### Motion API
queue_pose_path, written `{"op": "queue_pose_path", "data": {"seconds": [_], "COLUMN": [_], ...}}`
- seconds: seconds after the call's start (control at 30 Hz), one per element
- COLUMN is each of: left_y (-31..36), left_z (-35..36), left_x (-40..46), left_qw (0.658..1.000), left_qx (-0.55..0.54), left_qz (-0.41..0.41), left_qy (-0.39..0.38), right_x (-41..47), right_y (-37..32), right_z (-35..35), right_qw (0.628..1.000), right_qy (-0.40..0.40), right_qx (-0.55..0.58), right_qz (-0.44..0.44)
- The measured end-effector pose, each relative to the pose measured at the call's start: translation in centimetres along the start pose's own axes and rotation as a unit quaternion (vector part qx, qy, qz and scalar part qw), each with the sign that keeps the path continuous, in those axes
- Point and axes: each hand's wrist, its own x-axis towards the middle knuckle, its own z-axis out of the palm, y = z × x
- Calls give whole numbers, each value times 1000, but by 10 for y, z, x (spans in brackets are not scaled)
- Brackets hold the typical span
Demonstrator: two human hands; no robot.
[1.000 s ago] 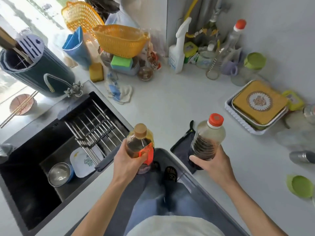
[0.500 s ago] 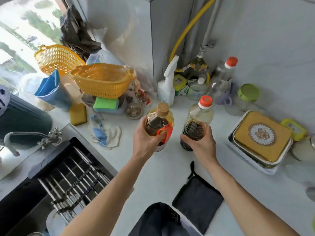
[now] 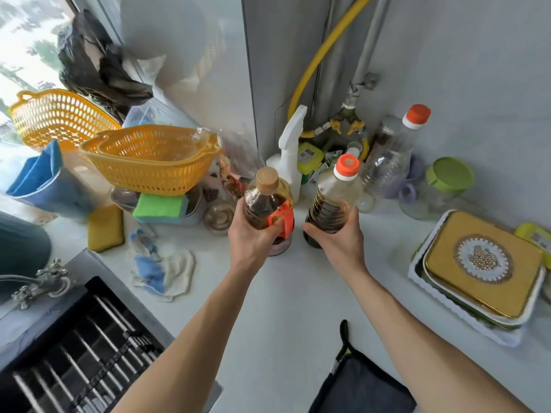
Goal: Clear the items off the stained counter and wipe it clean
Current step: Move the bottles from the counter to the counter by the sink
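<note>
My left hand (image 3: pixel 253 238) grips a bottle of amber liquid with a tan cap and an orange label (image 3: pixel 266 201). My right hand (image 3: pixel 338 241) grips a bottle of dark liquid with an orange cap (image 3: pixel 332 201). Both bottles are upright, side by side, at the back of the white counter (image 3: pixel 286 293), just in front of a white spray bottle (image 3: pixel 290 150). A dark grey cloth (image 3: pixel 357 389) lies at the counter's near edge. A blue and white rag (image 3: pixel 161 266) lies left of my left arm.
Yellow baskets (image 3: pixel 155 159), sponges (image 3: pixel 159 205) and a blue container (image 3: pixel 41 180) crowd the back left. An empty clear bottle (image 3: pixel 393 150), a green-lidded jar (image 3: pixel 444 186) and a tray holding a gold tin (image 3: pixel 483 263) stand on the right. The sink (image 3: pixel 74 353) is at lower left.
Both hands have carried the bottles from near the counter's front edge to the back corner, closer to the spray bottle. The view has tilted up toward the wall.
</note>
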Motion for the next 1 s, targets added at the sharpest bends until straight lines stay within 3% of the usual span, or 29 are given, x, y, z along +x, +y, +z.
{"op": "queue_pose_path", "data": {"seconds": [0.3, 0.57, 0.7, 0.83, 1.0], "left_y": [12, -2, -5, -9, -31], "left_z": [-19, -73, -102, -121, -141], "left_x": [-12, -152, -223, -275, -313], "left_qw": [997, 974, 947, 925, 863], "left_qx": [20, 114, 173, 208, 286], "left_qz": [-6, -151, -170, -206, -233], "left_qy": [-77, -121, -210, -242, -344], "right_x": [-9, -153, -232, -291, -340], "right_y": [-1, 26, 29, 34, 63], "right_z": [-15, -91, -142, -175, -196], "right_qw": [996, 978, 958, 939, 916], "right_qy": [-80, -134, -195, -216, -231], "right_qx": [-35, -74, -116, -126, -172], "right_qz": [23, 141, 177, 237, 281]}}
